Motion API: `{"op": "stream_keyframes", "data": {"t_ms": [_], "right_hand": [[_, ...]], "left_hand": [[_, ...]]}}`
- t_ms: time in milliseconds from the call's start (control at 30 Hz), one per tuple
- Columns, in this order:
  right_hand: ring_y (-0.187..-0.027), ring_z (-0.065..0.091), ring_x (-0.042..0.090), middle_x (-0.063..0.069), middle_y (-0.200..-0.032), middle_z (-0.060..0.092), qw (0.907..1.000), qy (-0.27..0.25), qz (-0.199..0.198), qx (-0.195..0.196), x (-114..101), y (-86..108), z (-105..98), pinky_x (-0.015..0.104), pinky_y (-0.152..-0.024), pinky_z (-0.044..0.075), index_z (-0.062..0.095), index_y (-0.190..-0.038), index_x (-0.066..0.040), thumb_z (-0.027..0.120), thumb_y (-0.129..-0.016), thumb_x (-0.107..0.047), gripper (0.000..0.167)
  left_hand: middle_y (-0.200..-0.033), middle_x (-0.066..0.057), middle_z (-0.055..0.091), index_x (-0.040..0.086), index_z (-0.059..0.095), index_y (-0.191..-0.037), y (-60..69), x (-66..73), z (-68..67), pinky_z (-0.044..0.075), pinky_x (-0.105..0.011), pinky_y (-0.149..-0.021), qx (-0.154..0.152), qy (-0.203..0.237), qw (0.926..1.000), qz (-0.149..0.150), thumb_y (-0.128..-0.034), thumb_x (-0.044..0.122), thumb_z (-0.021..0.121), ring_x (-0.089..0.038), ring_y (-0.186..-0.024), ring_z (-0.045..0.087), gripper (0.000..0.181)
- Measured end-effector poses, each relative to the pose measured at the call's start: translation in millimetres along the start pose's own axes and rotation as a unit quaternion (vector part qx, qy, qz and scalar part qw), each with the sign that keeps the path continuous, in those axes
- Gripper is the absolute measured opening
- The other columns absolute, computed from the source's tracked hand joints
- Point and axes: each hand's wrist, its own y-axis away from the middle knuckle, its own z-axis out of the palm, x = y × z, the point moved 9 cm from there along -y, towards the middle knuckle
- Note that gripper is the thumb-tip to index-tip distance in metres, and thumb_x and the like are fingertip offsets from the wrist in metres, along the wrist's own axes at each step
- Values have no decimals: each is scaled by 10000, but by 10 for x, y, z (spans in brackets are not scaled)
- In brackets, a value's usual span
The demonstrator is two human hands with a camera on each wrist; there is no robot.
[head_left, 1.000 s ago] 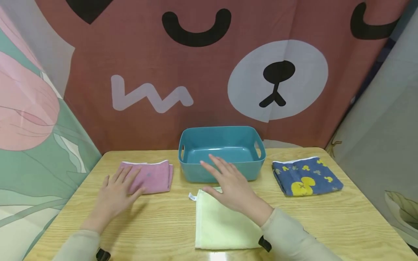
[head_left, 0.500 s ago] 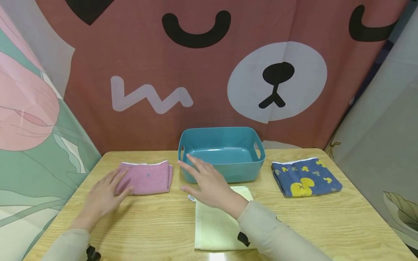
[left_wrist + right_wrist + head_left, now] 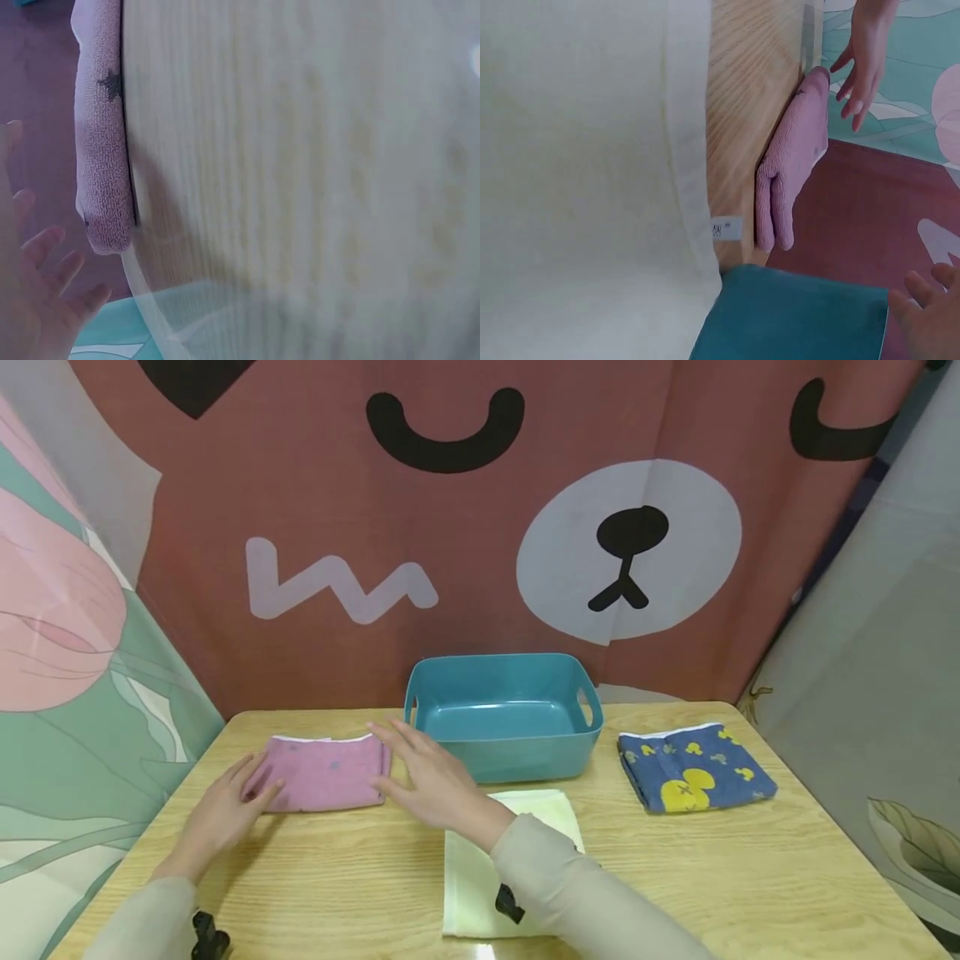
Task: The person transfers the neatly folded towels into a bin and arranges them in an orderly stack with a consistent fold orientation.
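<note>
A folded pink towel (image 3: 322, 774) with a white edge lies at the left of the table. My left hand (image 3: 221, 814) hovers by its left end, fingers spread and relaxed; in the left wrist view, fingers (image 3: 46, 244) stay apart from the towel (image 3: 105, 135). Over by the towel's right end is my right hand (image 3: 431, 781), its fingers extended and holding nothing. Below that forearm a pale yellow folded towel (image 3: 472, 893) is partly hidden. In the right wrist view both hands hang above the pink towel's (image 3: 795, 150) two ends.
Behind the yellow towel stands a teal basket (image 3: 510, 752) with handle holes, at the back middle of the wooden table (image 3: 712, 877). A folded blue towel (image 3: 693, 768) with yellow figures lies at the right. A printed curtain (image 3: 337, 652) hangs along the table's back edge.
My right hand has moved left, from in front of the basket to the pink towel's right end. My left hand has drawn left, off the towel's top to its left end.
</note>
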Motion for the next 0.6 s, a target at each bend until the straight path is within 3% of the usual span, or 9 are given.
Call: {"op": "stream_keyframes", "data": {"t_ms": [300,600], "right_hand": [[-1442,312,207,-74,-1606,263,9998,6,-199,-4,-229,-105,125,507,-971,479,239,-1561,-395,536,-995,-499,647],[-1450,301,233,-25,-1595,305,9993,-174,276,-175,-151,-332,401,554,-1102,328,306,-1552,-350,506,-1000,-523,612]], "left_hand": [[-1530,-352,236,68,155,-1582,-110,-39,47,210,-705,-1055,-245,879,9942,-577,-1010,538,465,-569,-1374,216,802],[-1535,-356,205,34,95,-1576,-171,-140,153,264,-651,-1076,-374,1293,9836,-1202,-1001,572,447,-544,-1354,297,862]]}}
